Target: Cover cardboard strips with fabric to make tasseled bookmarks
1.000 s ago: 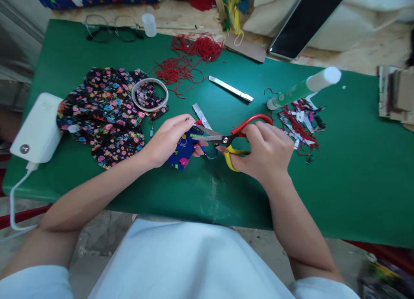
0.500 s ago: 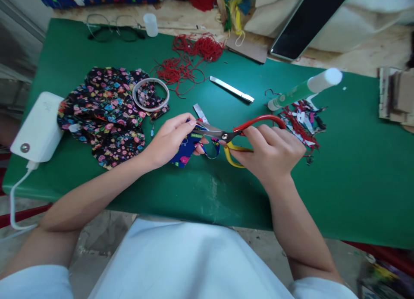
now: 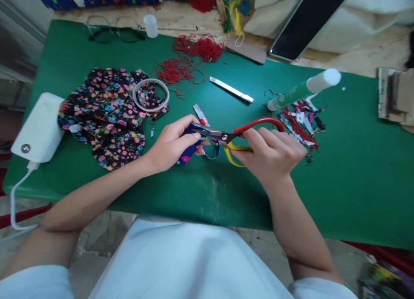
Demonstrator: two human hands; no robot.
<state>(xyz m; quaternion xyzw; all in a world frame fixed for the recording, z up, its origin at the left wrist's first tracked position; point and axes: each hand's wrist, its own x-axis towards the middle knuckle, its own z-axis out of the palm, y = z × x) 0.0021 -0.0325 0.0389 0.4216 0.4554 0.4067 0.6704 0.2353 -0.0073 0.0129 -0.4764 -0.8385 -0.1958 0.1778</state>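
Observation:
A pair of scissors [image 3: 228, 136] with one red and one yellow handle is gripped in my right hand [image 3: 273, 154], its fingers wrapped through the loops. The blades lie nearly together and point left, along the upper edge of a dark blue patterned piece of fabric [image 3: 187, 152]. My left hand [image 3: 173, 144] pinches that fabric between thumb and fingers, and partly covers it. A thin strip of the same print [image 3: 215, 147] curls just right of my left fingertips. Behind the blades lies a small grey-white strip with a red part [image 3: 200, 114].
Black floral cloth [image 3: 110, 113] with a white ring [image 3: 134, 96] lies left, beside a white power bank [image 3: 39, 126]. Tangled red cord [image 3: 176, 70], a silver tool [image 3: 231, 89], a green-white tube [image 3: 302, 89] and fabric scraps [image 3: 300, 122] lie beyond my hands on the green table [image 3: 349, 182].
The scissor blades have come closer together. My left hand has turned the blue fabric, its thumb now lower, and the green label seen before is out of sight.

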